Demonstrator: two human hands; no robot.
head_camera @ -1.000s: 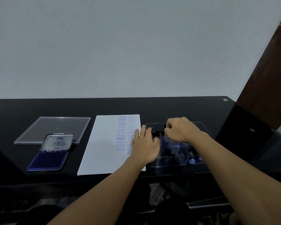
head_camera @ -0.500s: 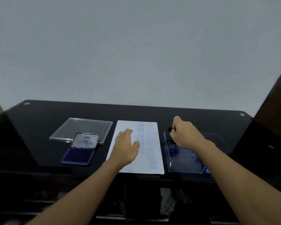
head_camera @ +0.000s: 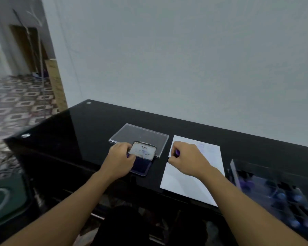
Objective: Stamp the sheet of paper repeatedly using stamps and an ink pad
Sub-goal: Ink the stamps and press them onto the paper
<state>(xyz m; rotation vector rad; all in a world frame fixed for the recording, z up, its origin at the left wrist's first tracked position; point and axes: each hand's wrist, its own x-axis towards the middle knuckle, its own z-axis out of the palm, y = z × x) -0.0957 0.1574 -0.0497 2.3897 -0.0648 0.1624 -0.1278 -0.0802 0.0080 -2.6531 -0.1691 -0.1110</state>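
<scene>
While the left hand (head_camera: 120,159) rests on the left end of the ink pad (head_camera: 140,166), with its fingers (head_camera: 130,157) curled against the edge of the raised lid (head_camera: 142,151), the right hand (head_camera: 188,160) hangs over the near left part of the sheet of paper (head_camera: 183,181). The fingers of the right hand are closed together around a small stamp (head_camera: 177,153), of which only a purple bit shows between thumb and forefinger. The ink pad lies on the black table (head_camera: 82,132), near its front edge, just in front of a clear plastic cover (head_camera: 140,137); the paper lies just to the right of it, and a clear box of stamps (head_camera: 277,190) stands further right, at the front edge.

The step in hand seems to be the inking of the stamp. To do it well, I think the left hand should hold the pad steady and keep the lid tilted back, so that the blue cushion is free. The stamp should come down flat on the cushion, not on one edge, with a light and even press, because too much ink would blur the letters. Then it should go straight up, without sliding. Faint prints already show at the far part of the sheet, so the next print should go on a bare area, and the sheet must not shift under the hand.
</scene>
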